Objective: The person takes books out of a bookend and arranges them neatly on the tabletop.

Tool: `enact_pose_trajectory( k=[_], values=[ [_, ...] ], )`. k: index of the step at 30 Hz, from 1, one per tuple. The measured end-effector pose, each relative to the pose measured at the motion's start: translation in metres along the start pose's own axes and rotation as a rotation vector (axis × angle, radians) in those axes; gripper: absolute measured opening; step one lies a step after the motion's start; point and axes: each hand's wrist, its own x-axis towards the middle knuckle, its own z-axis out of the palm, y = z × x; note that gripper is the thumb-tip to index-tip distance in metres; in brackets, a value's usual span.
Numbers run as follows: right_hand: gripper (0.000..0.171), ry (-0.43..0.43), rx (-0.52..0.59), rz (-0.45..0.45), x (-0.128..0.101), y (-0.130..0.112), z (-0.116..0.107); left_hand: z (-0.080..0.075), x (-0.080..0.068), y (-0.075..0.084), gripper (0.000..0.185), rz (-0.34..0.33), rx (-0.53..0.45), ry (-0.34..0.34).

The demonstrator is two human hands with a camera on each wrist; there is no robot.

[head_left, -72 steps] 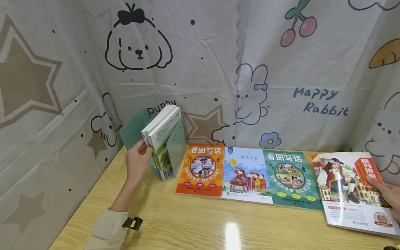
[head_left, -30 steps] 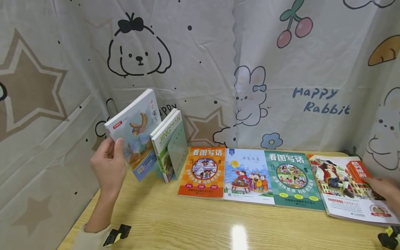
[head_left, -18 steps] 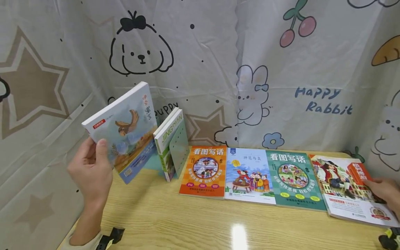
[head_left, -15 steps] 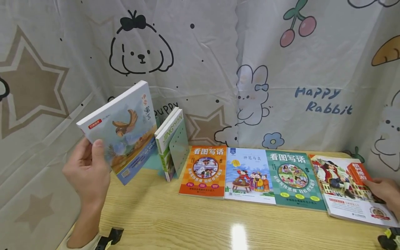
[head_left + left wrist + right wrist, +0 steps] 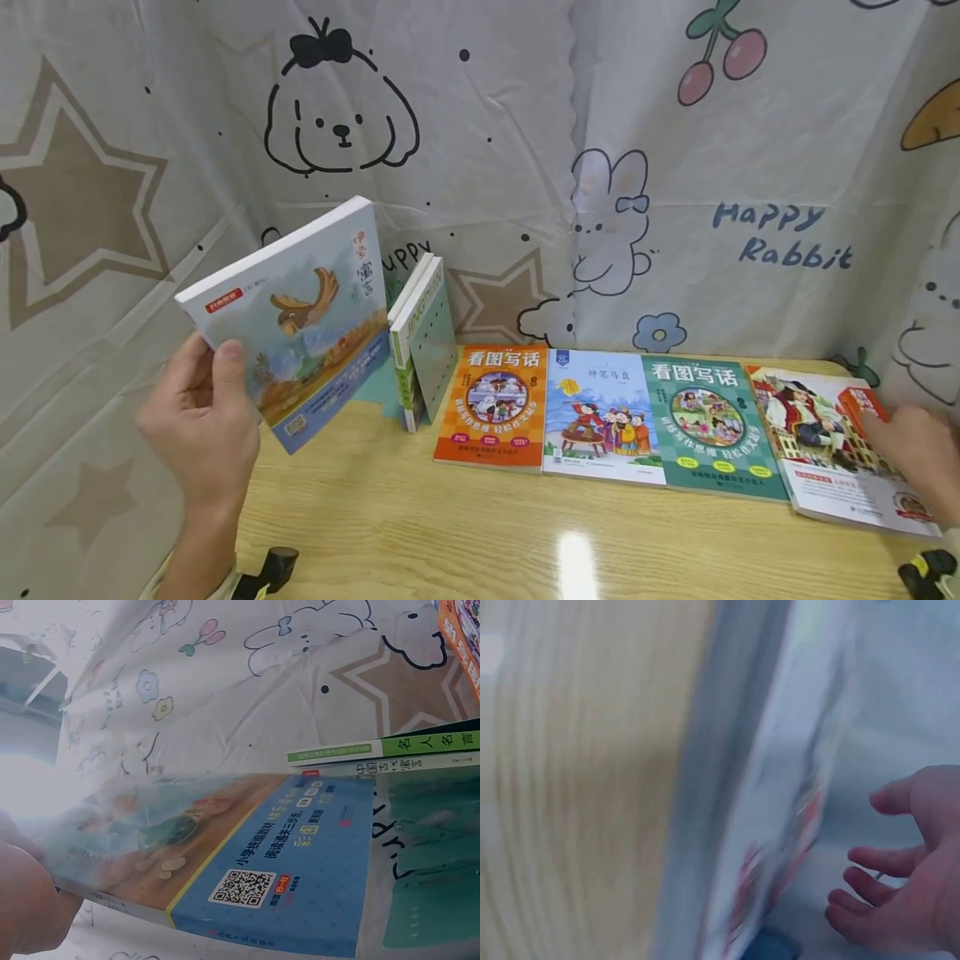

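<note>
My left hand (image 5: pixel 198 421) grips a light-blue paperback (image 5: pixel 303 321) with a brown bird on its cover, thumb on the front, holding it tilted above the table. The left wrist view shows its blue lower back with a QR code. To its right, two or so slim books (image 5: pixel 405 329) stand against a pale green perforated bookend (image 5: pixel 437 354). At the far right, my right hand (image 5: pixel 911 454) is over the edge of a book (image 5: pixel 847 496) with a seated man in a hat; in the right wrist view its fingers (image 5: pixel 870 859) are spread and loosely bent, apart from the book.
An orange book (image 5: pixel 491 450), a blue-and-white book (image 5: pixel 600 467) and a green book (image 5: pixel 720 479) lie side by side on the wooden table (image 5: pixel 420 533), left of the hatted-man book. A printed curtain (image 5: pixel 480 167) hangs behind and at the left.
My left hand has drawn the bird book out from between the bookends and off to the left. The remaining standing books lean closer to the right bookend. My right hand has shifted slightly left.
</note>
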Motion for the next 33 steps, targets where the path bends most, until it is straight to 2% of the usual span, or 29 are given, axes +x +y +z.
enact_pose_trajectory(
  k=[5,9,12,18,23,28,33],
  values=[
    [0.044,0.143,0.026,-0.301,-0.026,-0.032,0.0,-0.004,0.0,0.008,0.025,-0.006,0.006,-0.003],
    [0.047,0.141,0.128,-0.477,-0.052,-0.064,0.0,-0.004,-0.001,0.014,0.024,-0.009,-0.007,-0.026],
    [0.05,0.107,0.232,-0.573,-0.074,-0.091,-0.003,-0.002,-0.003,0.018,0.024,-0.014,-0.026,-0.057],
    [0.046,0.059,0.398,-0.67,-0.117,-0.136,-0.013,0.007,-0.017,0.022,0.024,-0.017,-0.021,-0.156],
    [0.038,0.02,0.519,-0.786,-0.141,-0.16,-0.016,0.019,-0.031,0.022,0.025,-0.011,-0.093,-0.26],
    [0.032,-0.106,0.682,-0.914,-0.163,-0.18,-0.01,0.027,-0.042,0.022,0.026,-0.027,-0.151,-0.328],
    [0.035,-0.237,0.795,-0.989,-0.182,-0.193,-0.001,0.034,-0.052,0.026,0.027,-0.063,-0.198,-0.381]
  ],
)
